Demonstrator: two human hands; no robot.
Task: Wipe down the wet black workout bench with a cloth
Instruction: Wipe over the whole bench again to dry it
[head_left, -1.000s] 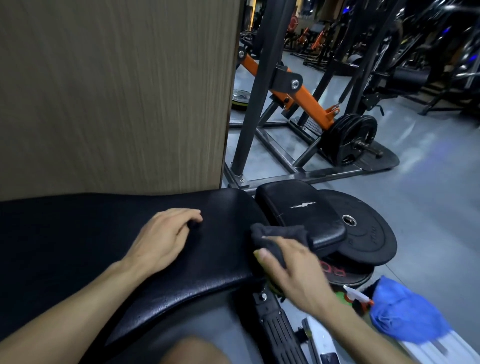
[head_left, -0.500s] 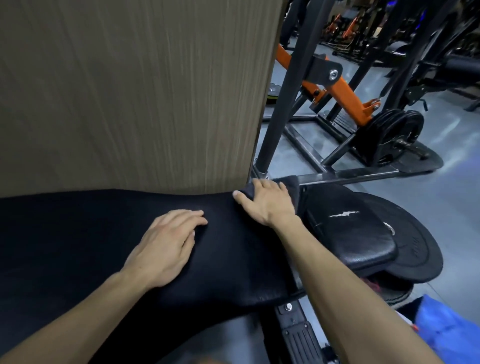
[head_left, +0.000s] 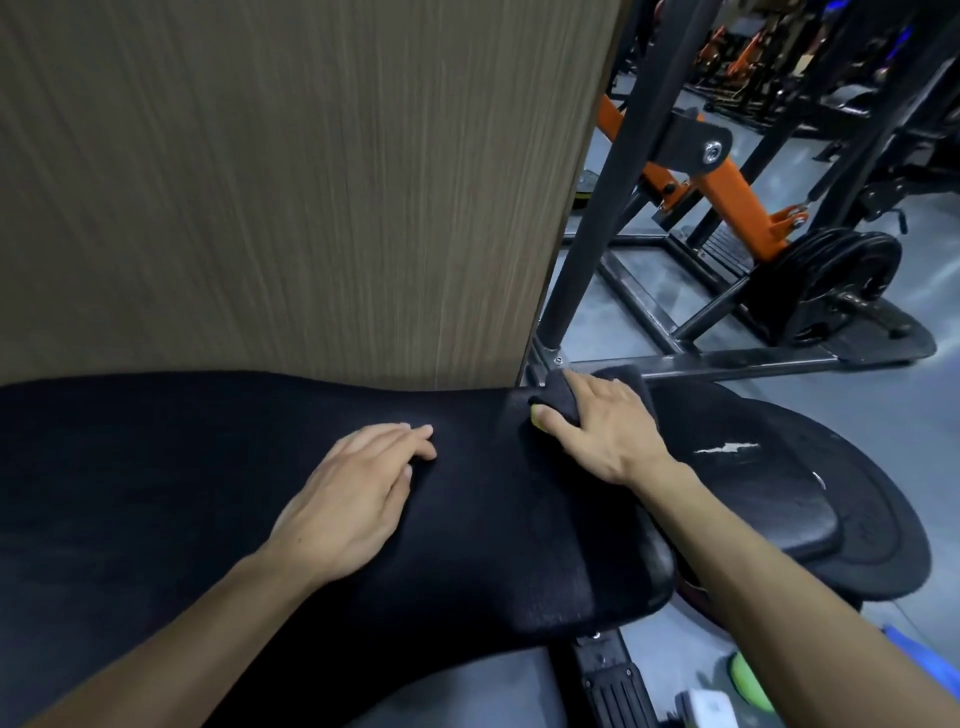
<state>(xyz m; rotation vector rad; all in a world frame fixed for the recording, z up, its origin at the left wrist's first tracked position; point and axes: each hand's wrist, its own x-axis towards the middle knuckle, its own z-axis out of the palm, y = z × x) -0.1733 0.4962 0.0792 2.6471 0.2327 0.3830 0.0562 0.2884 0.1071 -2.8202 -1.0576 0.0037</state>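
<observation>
The right hand (head_left: 605, 428) lies on a dark cloth (head_left: 558, 397) at the far right corner of the bench (head_left: 208, 467), hard against the wood panel (head_left: 285, 182). Its fingers are spread nearly flat over the fabric, the thumb hooked round the cloth's left edge, where a speck of yellow shows. The left hand (head_left: 358, 493) rests palm down near the middle of the pad, fingers straight and together, holding nothing; it looks to be steadying the person.

The bench runs long from left to right, and almost all of its black surface stretches away to the left of the cloth. So the stroke that matters probably goes leftward along that axis, or back toward the near edge. The right hand has the cloth; the left hand sits squarely in a leftward path and would likely need to lift.
</observation>
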